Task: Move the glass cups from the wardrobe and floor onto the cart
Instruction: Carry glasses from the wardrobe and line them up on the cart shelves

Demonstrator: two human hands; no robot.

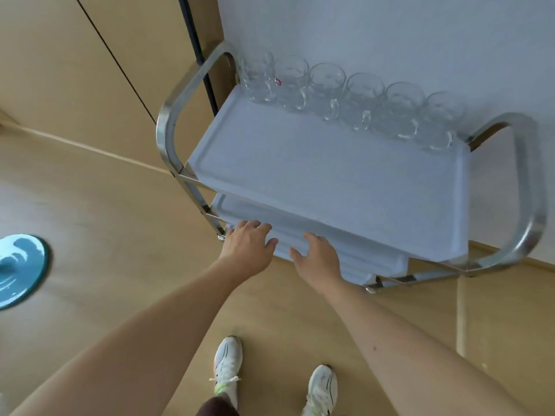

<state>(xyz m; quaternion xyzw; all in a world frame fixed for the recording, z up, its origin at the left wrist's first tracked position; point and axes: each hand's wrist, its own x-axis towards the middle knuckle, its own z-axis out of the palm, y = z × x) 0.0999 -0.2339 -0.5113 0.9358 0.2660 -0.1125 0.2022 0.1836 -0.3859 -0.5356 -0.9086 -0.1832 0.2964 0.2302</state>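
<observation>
Clear glass handled cups [345, 97], 6 in a row at the back of the steel cart's white top shelf [315, 181], look rigid, slick, breakable, best held by handles; left hand [249, 247] and right hand [318, 259] reach empty, fingers loose.

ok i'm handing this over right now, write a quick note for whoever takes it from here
Left hand: open, holding nothing, fingers resting on the near edge of the cart's lower shelf.
Right hand: open, holding nothing, also at that lower shelf edge.
Glass cups: six handled cups stand in a row along the back of the top shelf, against the wall.
Done: those six are on the cart.
Left: no cups show on the floor in view, and the wardrobe interior is out of view, so check both for any remaining. The rest of the top shelf is free for them.
</observation>
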